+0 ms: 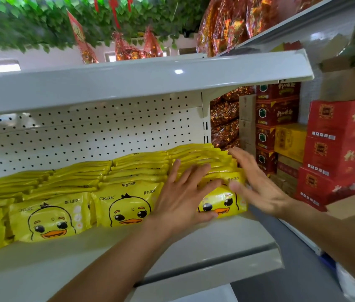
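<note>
Yellow duck packs [221, 203] seemingly pressed between left hand [185, 199], right hand [257, 186].

Open room is left along the bare front strip of the shelf [215, 236] and above the yellow packs [126, 205], bounded overhead by the upper shelf [128, 83] and behind by the pegboard [85, 131], while the blurred right side is seemingly hemmed by stacked red cartons [338, 149].
</note>
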### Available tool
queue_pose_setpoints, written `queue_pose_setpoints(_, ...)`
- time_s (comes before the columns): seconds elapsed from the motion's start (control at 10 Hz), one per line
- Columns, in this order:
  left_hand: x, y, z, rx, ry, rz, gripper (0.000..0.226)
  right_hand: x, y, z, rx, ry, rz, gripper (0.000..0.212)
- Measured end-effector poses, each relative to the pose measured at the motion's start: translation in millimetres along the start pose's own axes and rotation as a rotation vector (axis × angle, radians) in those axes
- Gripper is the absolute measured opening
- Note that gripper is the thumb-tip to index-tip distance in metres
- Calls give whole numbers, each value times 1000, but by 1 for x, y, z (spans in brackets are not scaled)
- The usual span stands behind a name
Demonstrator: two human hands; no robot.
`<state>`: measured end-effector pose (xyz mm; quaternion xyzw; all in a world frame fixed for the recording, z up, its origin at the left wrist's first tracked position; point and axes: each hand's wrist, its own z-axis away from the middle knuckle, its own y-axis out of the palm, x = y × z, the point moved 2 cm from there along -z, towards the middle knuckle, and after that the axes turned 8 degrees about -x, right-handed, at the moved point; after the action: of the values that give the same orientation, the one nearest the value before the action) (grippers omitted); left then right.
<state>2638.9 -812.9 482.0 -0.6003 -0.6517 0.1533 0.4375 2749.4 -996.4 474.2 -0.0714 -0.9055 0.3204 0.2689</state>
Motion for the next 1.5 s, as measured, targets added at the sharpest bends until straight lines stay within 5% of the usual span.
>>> queue_pose_setpoints(0.1, 5, -6, -11, 48, -4, 25, 105, -3, 1, -26, -205, 379, -458, 58)
queue_pose_setpoints(0.3, 5, 1, -24, 167, -5, 145, 119, -31, 26, -81, -49, 792, -864, 69)
queue_pose_setpoints(0.4, 8, 3, -31, 183, -20, 182, 117, -54, 44, -102, -38, 816, -942, 81)
queue_pose_setpoints(0.8, 12, 7, -35, 192, -55, 302, 112, -72, 61, -122, 4, 833, -1039, 66)
queue_pose_setpoints(0.9, 12, 7, -35, 192, -59, 310, 111, -64, 57, -120, -34, 839, -883, 84)
queue_pose_setpoints(1.0, 13, 7, -33, 194, -68, 313, 111, -95, 69, -124, 2, 787, -619, 136)
queue_pose_setpoints(1.1, 14, 4, -29, 202, -74, 310, 110, -101, 76, -126, -22, 757, -612, 136)
queue_pose_setpoints(1.2, 18, 1, -25, 210, -79, 287, 110, -89, 81, -128, -12, 775, -645, 107)
queue_pose_setpoints(1.4, 21, 2, -23, 230, -81, 251, 112, -77, 79, -128, 12, 794, -703, 117)
queue_pose_setpoints(1.5, 21, 0, -23, 222, -77, 217, 111, -72, 73, -123, -44, 852, -931, 87)
